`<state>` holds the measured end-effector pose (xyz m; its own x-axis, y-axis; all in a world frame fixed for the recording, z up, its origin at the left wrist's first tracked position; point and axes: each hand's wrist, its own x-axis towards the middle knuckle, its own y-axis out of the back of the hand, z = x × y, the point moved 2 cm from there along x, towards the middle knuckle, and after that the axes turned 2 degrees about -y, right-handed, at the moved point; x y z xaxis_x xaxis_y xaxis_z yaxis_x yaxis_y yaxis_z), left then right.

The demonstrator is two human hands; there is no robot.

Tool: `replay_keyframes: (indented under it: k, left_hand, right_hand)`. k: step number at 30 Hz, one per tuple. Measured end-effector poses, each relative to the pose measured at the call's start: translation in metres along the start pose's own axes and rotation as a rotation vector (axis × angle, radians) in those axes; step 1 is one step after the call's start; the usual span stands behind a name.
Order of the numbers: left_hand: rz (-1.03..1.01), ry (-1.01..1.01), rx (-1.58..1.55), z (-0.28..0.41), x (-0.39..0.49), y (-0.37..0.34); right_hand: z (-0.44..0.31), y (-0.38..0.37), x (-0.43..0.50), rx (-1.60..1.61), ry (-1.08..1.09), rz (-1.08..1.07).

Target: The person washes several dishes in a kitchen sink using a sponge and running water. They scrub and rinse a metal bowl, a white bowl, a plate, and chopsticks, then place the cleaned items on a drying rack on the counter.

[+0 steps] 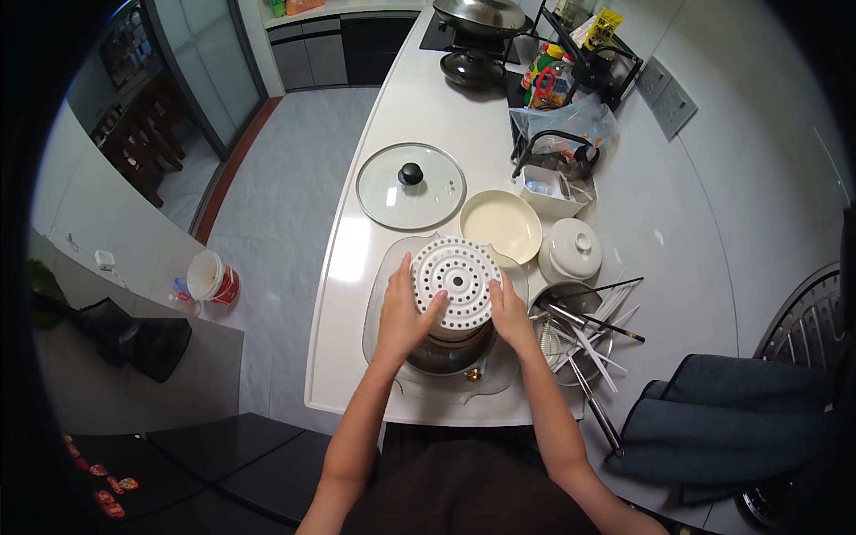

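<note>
Both my hands hold a round white steamer insert [457, 284] with rings of small holes, one hand on each side. My left hand [409, 314] grips its left rim, thumb over the top; my right hand [509, 311] has its right rim. Directly beneath it is a dark round pot [445, 361], partly hidden by the insert. The pot stands on a clear mat [381, 314] with a wavy edge. A glass lid [411, 190] with a black knob lies beyond, beside a cream-coloured shallow dish [500, 224].
A lidded white ceramic jar [570, 251] and a metal container [568, 294] with chopsticks and utensils stand at the right. Farther back are a black lidded pan [473, 69], a steel-lidded wok [480, 17] on the hob, and a rack of bottles. Dark towels [735, 421] hang at the lower right.
</note>
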<state>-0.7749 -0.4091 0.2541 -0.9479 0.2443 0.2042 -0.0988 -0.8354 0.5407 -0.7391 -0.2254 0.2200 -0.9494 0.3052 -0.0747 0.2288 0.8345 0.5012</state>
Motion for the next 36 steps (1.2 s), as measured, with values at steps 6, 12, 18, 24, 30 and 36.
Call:
replay_keyframes:
  k: [6, 12, 18, 24, 30, 36]
  left_hand:
    - [0.066, 0.098, -0.181, -0.023, -0.015, 0.018]
    - [0.201, 0.115, -0.363, -0.026, -0.04, 0.048]
    - [0.17, 0.06, -0.306, -0.018, -0.052, 0.055]
    - [0.069, 0.034, -0.304, -0.018, -0.066, 0.06]
    - [0.067, 0.058, -0.318, -0.02, -0.071, 0.061]
    - [0.035, 0.056, -0.34, -0.017, -0.07, 0.054]
  right_hand:
    - [-0.025, 0.02, -0.031, -0.325, 0.139, 0.17]
    - [-0.023, 0.021, -0.087, -0.852, 0.353, -0.634]
    - [0.017, -0.029, -0.064, -1.041, 0.154, -1.113]
    - [0.03, -0.042, -0.052, -1.093, 0.026, -1.301]
    - [0.003, -0.019, -0.052, -0.912, 0.146, -1.143]
    - [-0.014, 0.008, -0.058, -0.728, 0.15, -1.084]
